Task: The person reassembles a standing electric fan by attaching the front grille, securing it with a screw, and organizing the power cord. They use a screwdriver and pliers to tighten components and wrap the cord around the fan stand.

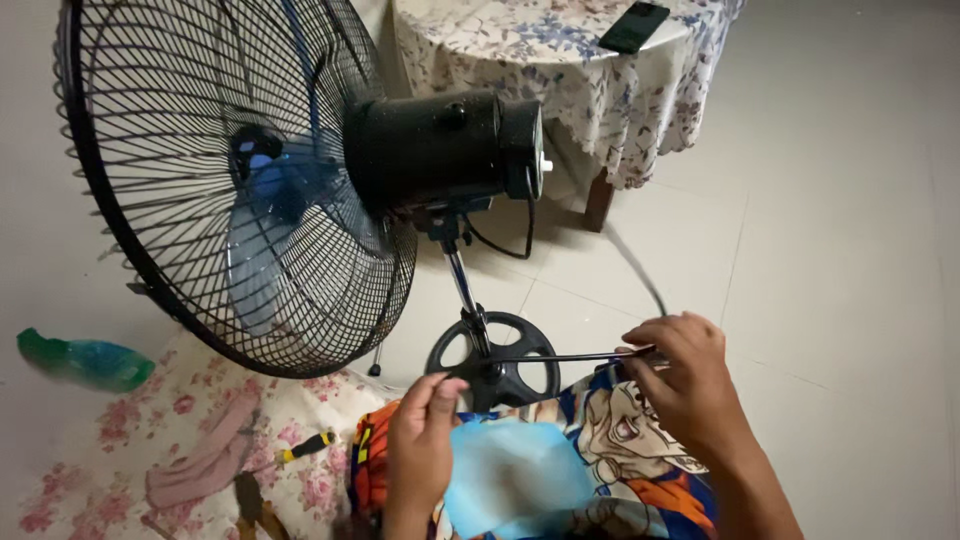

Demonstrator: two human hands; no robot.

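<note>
A black pedestal fan (250,170) with a wire cage and blue blades stands in front of me, its motor housing (440,150) facing right. My right hand (685,385) pinches the fan's black power cable (560,357), which runs from the round base (500,355) and curves up to the right. My left hand (420,440) grips the edge of a light blue cloth (515,475) lying on my lap over colourful cartoon-print fabric (620,430).
A table with a floral cloth (560,70) stands behind the fan with a dark phone (633,26) on it. A green plastic bottle (85,360) lies at left. A yellow-handled screwdriver (305,447) rests on a floral mat (150,450). Pale floor tiles (830,250) stretch right.
</note>
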